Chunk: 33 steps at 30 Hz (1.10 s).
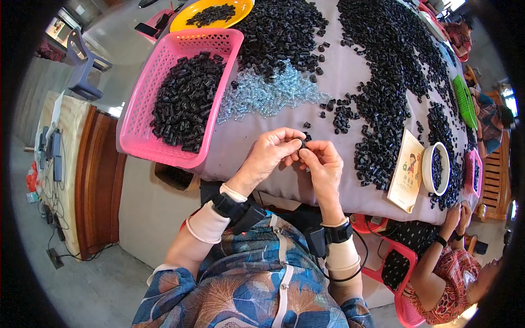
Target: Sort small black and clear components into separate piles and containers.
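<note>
My left hand point(268, 156) and my right hand point(324, 167) meet over the near edge of the cloth-covered table. Both are closed, thumbs and fingertips pinched around a small black plastic part point(303, 144). Most of that part is hidden by the fingers. Just beyond my hands lies a heap of tiny clear-blue plastic pieces point(268, 94). To their left, a pink perforated basket point(127, 128) holds many finished-looking black parts point(186, 104). A few loose black pieces point(343, 117) lie beyond my right hand.
Large heaps of black pieces point(279, 27) cover the far table. A yellow plate point(244, 11) stands behind the basket. At right are a booklet point(406, 172), a round white bowl point(445, 186), a green basket point(464, 104) and a pink basket point(468, 174). Other people sit along the right side.
</note>
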{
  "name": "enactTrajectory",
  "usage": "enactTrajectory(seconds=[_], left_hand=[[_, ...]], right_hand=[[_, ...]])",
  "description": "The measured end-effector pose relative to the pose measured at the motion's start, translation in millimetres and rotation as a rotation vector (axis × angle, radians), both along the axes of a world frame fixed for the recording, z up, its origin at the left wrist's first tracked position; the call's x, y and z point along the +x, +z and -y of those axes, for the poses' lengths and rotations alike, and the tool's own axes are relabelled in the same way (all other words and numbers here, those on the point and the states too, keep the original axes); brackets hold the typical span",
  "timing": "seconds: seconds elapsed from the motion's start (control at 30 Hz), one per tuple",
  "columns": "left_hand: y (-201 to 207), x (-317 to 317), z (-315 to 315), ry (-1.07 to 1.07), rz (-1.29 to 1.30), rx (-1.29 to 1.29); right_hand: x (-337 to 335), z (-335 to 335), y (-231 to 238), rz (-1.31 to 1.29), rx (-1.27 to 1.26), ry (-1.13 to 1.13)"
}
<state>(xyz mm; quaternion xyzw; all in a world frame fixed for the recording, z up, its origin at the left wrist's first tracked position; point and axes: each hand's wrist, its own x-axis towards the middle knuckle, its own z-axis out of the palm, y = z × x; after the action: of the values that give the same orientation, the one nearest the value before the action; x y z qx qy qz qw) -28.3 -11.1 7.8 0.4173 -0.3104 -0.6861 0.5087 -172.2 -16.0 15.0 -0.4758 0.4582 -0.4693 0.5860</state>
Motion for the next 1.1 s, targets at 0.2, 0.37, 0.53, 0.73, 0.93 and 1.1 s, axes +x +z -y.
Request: enactTrajectory(seconds=[0.2, 0.37, 0.53, 0.73, 0.93, 1.1], left_hand=[[0.4, 1.9, 1.7, -0.059, -0.017, -0.01], [-5.7, 1.4, 2.1, -0.044, -0.044, -0.019], [-0.7, 3.4, 0.0, -0.061, -0.13, 0.009], [2.5, 0.9, -0.5, -0.003, -0.117, 0.031], [-3.1, 3.5, -0.6, -0.004, -0.173, 0.05], [-3.2, 3.4, -0.6, 0.003, -0.183, 0.04]], right_hand=[[-2.9, 3.1, -6.6, -0.001, -0.062, 0.025], [-1.2, 3.0, -7.2, -0.026, -0.094, 0.054], [2.3, 0.3, -4.9, -0.047, -0.159, 0.04], [1.7, -2.2, -1.8, -0.056, -0.07, 0.003], [4.3, -4.1, 1.7, -0.058, -0.015, -0.022], [3.3, -4.3, 1.5, -0.075, -0.01, -0.012]])
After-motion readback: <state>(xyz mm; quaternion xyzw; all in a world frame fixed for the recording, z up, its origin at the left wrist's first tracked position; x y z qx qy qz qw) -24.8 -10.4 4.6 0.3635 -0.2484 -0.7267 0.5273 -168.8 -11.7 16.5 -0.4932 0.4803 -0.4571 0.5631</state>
